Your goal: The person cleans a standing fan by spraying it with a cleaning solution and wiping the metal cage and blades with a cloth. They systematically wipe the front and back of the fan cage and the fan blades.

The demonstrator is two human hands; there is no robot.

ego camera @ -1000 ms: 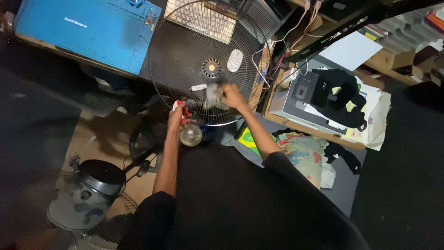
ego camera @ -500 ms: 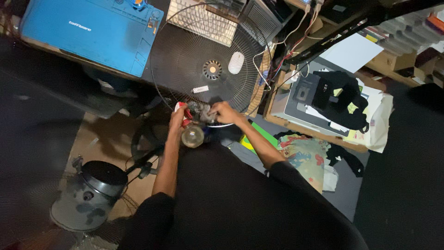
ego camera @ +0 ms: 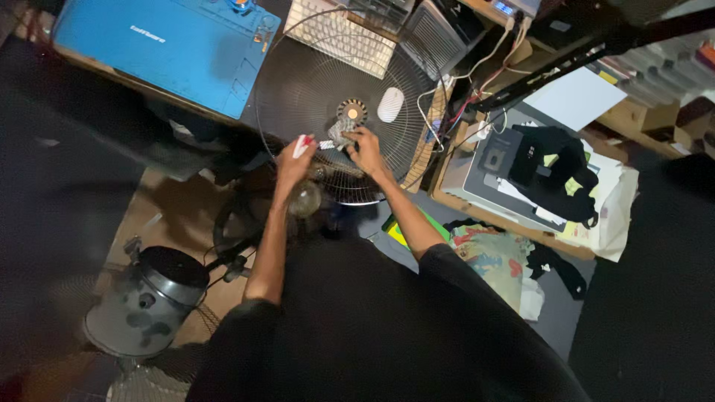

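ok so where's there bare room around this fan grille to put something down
The blue mat left of the fan grille looks mostly bare. The brown floor patch between the desk and the motor housing is open. Right of the grille, cables and clothes crowd everything.

Round wire fan guard [ego camera: 320,82] lies flat on the dark desk. Right hand [ego camera: 366,149] presses a grey cloth [ego camera: 341,134] on the guard just below its hub. Left hand [ego camera: 292,162] at the guard's near-left rim grips a spray bottle [ego camera: 304,195] with a red-and-white trigger. White mouse [ego camera: 391,105] just right of hub, blue mat [ego camera: 160,45] left of guard.
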